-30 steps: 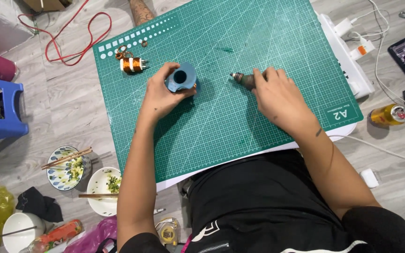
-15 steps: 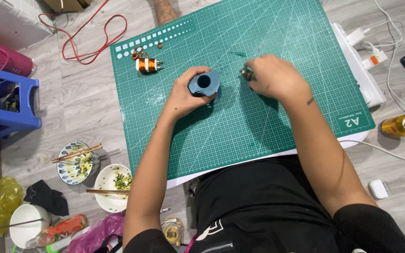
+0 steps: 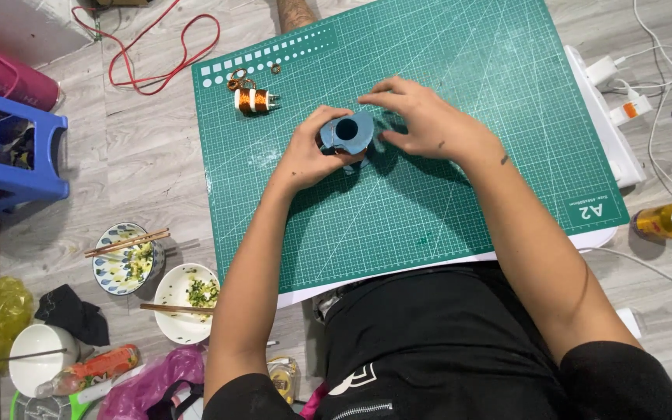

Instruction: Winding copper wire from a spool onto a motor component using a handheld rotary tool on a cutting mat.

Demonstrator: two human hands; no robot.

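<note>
Bare forearms, short black sleeves, black clothing with a small white marking and a zip.

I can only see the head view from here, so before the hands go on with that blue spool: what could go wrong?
1. The left hand holds the blue spool only at its edge while the right hand reaches over it; it might slip or tip.
2. The copper coil and small loose parts lie close on the green cutting mat; a forearm sweep could scatter them.
3. The drink can lies beside the cables, a possible spill hazard.
</note>
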